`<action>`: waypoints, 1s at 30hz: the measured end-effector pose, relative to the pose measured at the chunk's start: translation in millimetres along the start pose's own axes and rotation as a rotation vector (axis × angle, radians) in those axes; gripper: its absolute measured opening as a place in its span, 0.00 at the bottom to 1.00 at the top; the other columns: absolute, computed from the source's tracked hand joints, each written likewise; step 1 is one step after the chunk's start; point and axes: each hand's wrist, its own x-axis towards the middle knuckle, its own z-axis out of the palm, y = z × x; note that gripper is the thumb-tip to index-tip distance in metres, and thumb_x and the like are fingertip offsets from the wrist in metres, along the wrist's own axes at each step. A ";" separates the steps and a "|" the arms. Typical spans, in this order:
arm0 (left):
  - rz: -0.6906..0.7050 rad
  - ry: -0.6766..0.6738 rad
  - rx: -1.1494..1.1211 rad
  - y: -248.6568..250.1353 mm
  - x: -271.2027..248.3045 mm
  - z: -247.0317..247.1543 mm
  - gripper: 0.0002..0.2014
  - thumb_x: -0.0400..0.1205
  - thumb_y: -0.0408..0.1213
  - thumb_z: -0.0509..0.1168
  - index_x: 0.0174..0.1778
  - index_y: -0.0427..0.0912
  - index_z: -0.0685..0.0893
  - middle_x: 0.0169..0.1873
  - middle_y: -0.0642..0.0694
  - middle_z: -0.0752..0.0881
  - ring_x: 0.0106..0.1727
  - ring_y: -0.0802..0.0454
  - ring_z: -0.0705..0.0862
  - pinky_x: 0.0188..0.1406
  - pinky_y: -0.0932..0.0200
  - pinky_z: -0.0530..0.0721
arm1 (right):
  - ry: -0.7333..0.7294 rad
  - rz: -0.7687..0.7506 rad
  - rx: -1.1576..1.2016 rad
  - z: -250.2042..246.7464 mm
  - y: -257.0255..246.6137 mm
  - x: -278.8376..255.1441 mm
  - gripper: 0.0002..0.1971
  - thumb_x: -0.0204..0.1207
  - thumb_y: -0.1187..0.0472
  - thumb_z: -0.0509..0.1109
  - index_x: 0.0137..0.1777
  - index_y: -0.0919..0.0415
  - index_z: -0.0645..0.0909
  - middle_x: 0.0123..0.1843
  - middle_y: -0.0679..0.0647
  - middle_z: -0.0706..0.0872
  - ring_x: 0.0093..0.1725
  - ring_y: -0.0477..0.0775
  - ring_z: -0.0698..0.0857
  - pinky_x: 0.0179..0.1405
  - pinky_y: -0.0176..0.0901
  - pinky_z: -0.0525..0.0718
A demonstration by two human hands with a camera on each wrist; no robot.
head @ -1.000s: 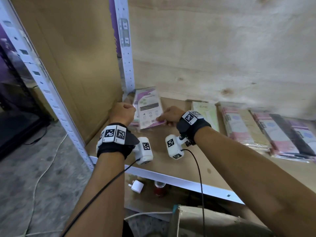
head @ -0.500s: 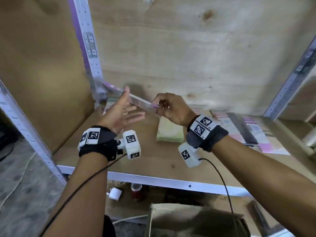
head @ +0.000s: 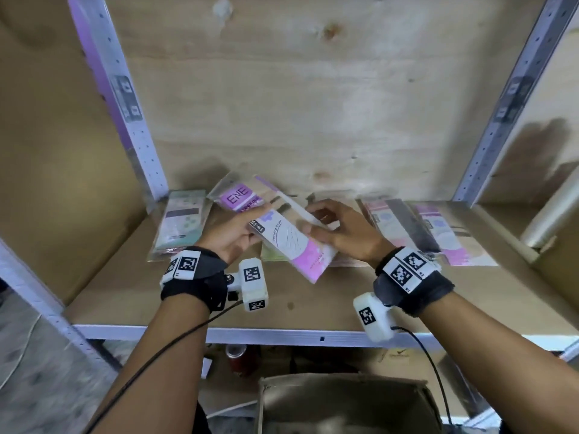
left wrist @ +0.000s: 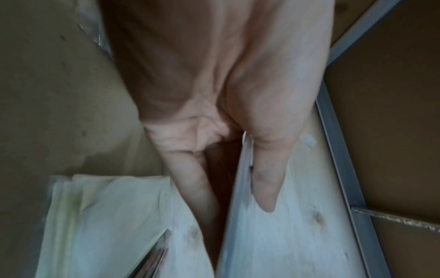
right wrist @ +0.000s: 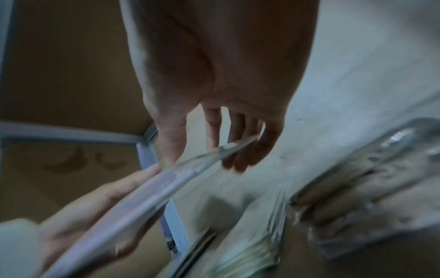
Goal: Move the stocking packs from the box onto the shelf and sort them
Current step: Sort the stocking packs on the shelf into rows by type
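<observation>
Over the middle of the wooden shelf [head: 175, 296] both hands hold two fanned stocking packs. The rear pack [head: 239, 195] is purple and marked ENE. The front pack [head: 291, 242] is white and pink. My left hand [head: 250, 220] grips them from the left, thumb on top and fingers beneath; in the left wrist view a pack edge [left wrist: 238, 188] runs between its thumb [left wrist: 264, 188] and its fingers. My right hand [head: 313, 220] pinches the front pack's right edge, seen edge-on as the pack [right wrist: 166, 180] in the right wrist view. The cardboard box [head: 344, 402] stands open below the shelf.
A green pack pile [head: 181, 220] lies at the shelf's back left. Another green pack [head: 271, 255] lies under the held ones, and pink and black packs [head: 404, 220] are spread to the right. A plastic-wrapped roll [head: 548, 220] lies far right, a red can [head: 238, 355] below.
The packs came up from the shelf's back left corner to its middle. My left hand, open half a second ago, now grips them, and their faces have turned towards me.
</observation>
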 end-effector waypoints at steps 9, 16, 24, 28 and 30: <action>0.041 0.218 0.091 -17.7 19.1 9.6 0.16 0.81 0.36 0.73 0.63 0.34 0.87 0.54 0.38 0.93 0.48 0.49 0.92 0.48 0.55 0.90 | -0.230 0.195 0.421 -15.7 37.9 -8.3 0.13 0.77 0.68 0.75 0.58 0.54 0.82 0.56 0.66 0.91 0.49 0.61 0.90 0.45 0.48 0.87; 0.087 0.441 0.352 -25.1 32.2 -12.5 0.16 0.70 0.61 0.75 0.45 0.56 0.93 0.41 0.50 0.95 0.50 0.46 0.93 0.64 0.38 0.86 | -0.317 0.170 0.365 -21.9 54.8 -6.2 0.15 0.77 0.68 0.75 0.60 0.52 0.83 0.52 0.56 0.93 0.51 0.56 0.92 0.52 0.48 0.90; 0.199 0.431 0.534 -23.9 31.2 -14.6 0.17 0.82 0.57 0.68 0.39 0.49 0.94 0.32 0.51 0.92 0.33 0.59 0.89 0.32 0.66 0.83 | -0.297 0.191 0.393 -26.4 60.2 -14.2 0.16 0.77 0.70 0.74 0.64 0.58 0.83 0.53 0.60 0.92 0.52 0.59 0.91 0.55 0.55 0.90; 0.245 0.425 0.593 -21.7 28.5 -16.0 0.16 0.84 0.48 0.70 0.45 0.38 0.93 0.29 0.52 0.87 0.35 0.51 0.85 0.39 0.59 0.84 | -0.306 0.204 0.385 -27.7 62.1 -17.0 0.18 0.78 0.70 0.73 0.67 0.60 0.81 0.57 0.67 0.90 0.55 0.65 0.90 0.60 0.64 0.87; 0.217 0.398 0.586 -19.1 25.9 -15.3 0.15 0.85 0.49 0.68 0.44 0.40 0.91 0.33 0.53 0.89 0.33 0.57 0.86 0.41 0.62 0.84 | -0.305 0.199 0.393 -27.6 61.9 -18.3 0.19 0.78 0.70 0.73 0.68 0.61 0.81 0.56 0.66 0.91 0.52 0.62 0.90 0.59 0.63 0.87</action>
